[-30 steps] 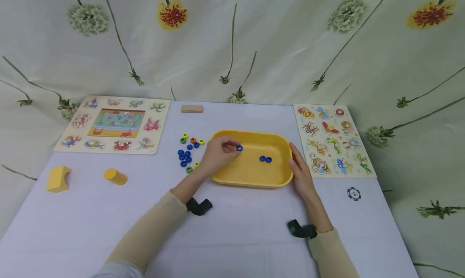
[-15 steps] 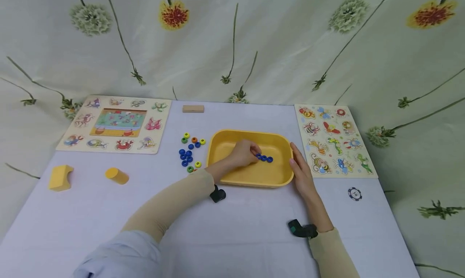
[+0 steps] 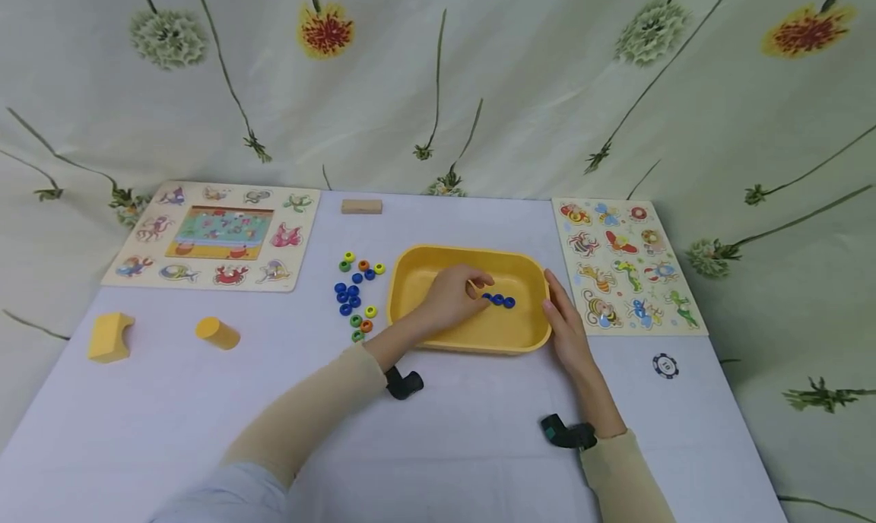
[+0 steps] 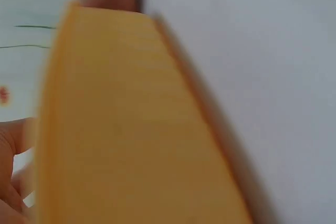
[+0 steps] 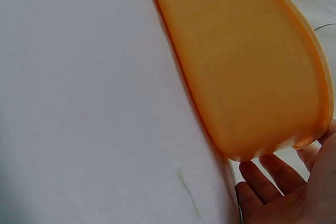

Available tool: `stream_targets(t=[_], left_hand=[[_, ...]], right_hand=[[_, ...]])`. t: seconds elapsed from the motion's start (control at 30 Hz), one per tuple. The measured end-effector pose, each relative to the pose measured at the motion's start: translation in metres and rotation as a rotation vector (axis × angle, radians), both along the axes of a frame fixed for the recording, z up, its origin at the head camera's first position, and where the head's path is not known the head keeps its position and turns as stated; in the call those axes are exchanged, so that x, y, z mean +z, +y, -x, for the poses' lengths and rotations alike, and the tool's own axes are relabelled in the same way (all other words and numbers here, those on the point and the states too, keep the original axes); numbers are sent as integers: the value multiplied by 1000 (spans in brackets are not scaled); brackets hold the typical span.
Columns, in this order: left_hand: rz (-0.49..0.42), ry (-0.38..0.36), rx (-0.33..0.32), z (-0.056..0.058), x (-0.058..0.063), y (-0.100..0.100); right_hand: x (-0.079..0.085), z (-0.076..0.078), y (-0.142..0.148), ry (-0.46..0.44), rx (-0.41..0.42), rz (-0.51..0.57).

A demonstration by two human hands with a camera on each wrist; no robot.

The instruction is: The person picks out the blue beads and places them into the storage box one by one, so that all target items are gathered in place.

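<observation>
Three blue beads (image 3: 498,299) lie in a row inside the yellow tray (image 3: 472,347). My left hand (image 3: 452,299) hovers over the tray's left half in the head view. Its thumb and index finger are parted beside the leftmost bead, holding nothing, and the thumb partly covers that bead. At the tray's right end, my right hand (image 3: 569,325) holds the rim, thumb on the edge and fingers along the outer wall. In the right wrist view its fingers (image 5: 283,174) lie against the tray's end. The left wrist view shows mostly the tray's blurred side.
Several loose blue, green, yellow and orange beads (image 3: 349,299) lie left of the tray. Picture boards stand left (image 3: 222,234) and right (image 3: 626,264). A wooden strip (image 3: 361,206), yellow arch block (image 3: 109,337), yellow cylinder (image 3: 217,333) and poker chip (image 3: 665,366) lie around.
My left hand carried a blue bead rightward into the tray, set it beside the other two and let go, its fingers parting. My right hand stayed at the tray's right end.
</observation>
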State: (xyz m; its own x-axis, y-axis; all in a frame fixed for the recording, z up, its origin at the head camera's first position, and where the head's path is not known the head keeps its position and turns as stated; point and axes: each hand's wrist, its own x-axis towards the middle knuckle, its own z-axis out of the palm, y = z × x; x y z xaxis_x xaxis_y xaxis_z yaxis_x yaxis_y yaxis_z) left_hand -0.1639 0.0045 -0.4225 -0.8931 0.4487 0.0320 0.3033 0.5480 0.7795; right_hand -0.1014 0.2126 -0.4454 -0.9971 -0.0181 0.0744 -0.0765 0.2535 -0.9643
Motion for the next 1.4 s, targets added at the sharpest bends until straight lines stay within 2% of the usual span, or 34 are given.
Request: stream_targets(t=[0.13, 0.23, 0.4, 0.5, 0.6, 0.73, 0.87, 0.97, 1.1, 1.27, 1.4], left_hand=[[-135, 103, 21, -25, 22, -28], [-220, 146, 65, -37, 36, -58], [-348, 190, 225, -42, 45, -114], [-431, 208, 326, -41, 45, -139], [-478, 200, 420, -37, 35, -157], [-493, 119, 523, -27, 7, -176], [-468, 40, 581, -17, -26, -190], [-404, 27, 596, -12, -45, -196], [-303, 18, 614, -10, -54, -198], [-183, -21, 651, -10, -56, -196], [-83, -20, 658, -8, -56, -194]], right_hand=[[0, -1, -1, 2, -3, 1], [0, -1, -1, -5, -7, 2], [-1, 0, -1, -14, -6, -12], [-1, 0, 0, -11, -11, -15], [-1, 0, 0, -6, -15, -13], [-2, 0, 1, -8, -17, -6], [-3, 0, 0, -10, -14, -3], [-3, 0, 0, -7, -11, -5], [-4, -1, 0, -7, -8, -2], [-5, 0, 0, 3, -8, 5], [-5, 0, 0, 6, -10, 7]])
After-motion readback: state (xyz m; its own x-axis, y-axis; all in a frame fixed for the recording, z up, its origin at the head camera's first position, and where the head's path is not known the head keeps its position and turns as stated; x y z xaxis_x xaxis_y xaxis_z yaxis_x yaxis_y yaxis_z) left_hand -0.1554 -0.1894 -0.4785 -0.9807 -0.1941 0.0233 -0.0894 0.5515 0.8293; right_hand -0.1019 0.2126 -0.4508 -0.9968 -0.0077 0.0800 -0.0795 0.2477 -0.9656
